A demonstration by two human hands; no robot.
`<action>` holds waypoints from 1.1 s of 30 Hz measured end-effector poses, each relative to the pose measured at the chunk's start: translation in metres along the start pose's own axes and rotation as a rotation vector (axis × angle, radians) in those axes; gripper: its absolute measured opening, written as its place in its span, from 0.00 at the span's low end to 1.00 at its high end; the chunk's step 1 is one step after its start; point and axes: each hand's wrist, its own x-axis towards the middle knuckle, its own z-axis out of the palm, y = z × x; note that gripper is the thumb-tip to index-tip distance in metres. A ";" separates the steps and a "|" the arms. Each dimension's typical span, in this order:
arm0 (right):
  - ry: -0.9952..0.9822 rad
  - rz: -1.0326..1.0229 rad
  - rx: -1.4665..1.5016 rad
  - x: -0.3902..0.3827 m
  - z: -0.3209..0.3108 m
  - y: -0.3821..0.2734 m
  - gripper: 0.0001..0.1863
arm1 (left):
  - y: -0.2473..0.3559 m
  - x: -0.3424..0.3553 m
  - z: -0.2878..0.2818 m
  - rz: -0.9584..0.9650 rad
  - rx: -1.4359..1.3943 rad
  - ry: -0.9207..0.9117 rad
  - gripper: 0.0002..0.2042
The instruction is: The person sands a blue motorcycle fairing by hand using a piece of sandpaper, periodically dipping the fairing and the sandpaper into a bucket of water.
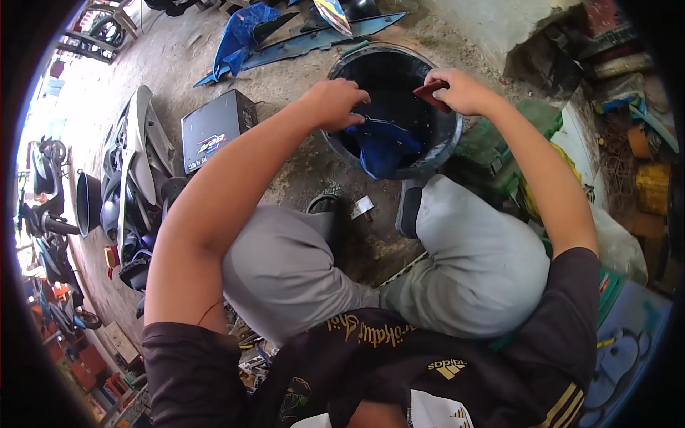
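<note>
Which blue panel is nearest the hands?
The blue panel in the black bucket, beside the left hand; the other blue panels lie outside it.

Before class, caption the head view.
Right hand holds dark red pad over black bucket, blue piece at its rim.

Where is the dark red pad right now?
In the head view, the dark red pad is in the right hand, at the upper right of the black bucket.
</note>
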 end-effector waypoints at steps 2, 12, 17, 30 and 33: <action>-0.023 -0.020 -0.023 0.028 0.010 0.013 0.14 | -0.005 0.009 0.016 0.043 -0.043 -0.029 0.23; -0.185 0.024 -0.167 0.143 0.073 0.067 0.13 | -0.018 0.031 0.071 -0.076 -0.052 -0.172 0.22; -0.101 0.099 0.100 0.149 0.079 0.088 0.14 | -0.018 0.031 0.072 -0.041 -0.045 -0.162 0.22; 0.342 -0.049 0.430 0.049 0.001 0.059 0.13 | -0.018 0.023 0.069 0.006 -0.182 -0.015 0.18; 0.409 0.134 0.525 0.049 -0.012 0.079 0.14 | -0.016 0.022 0.068 0.013 -0.183 -0.008 0.18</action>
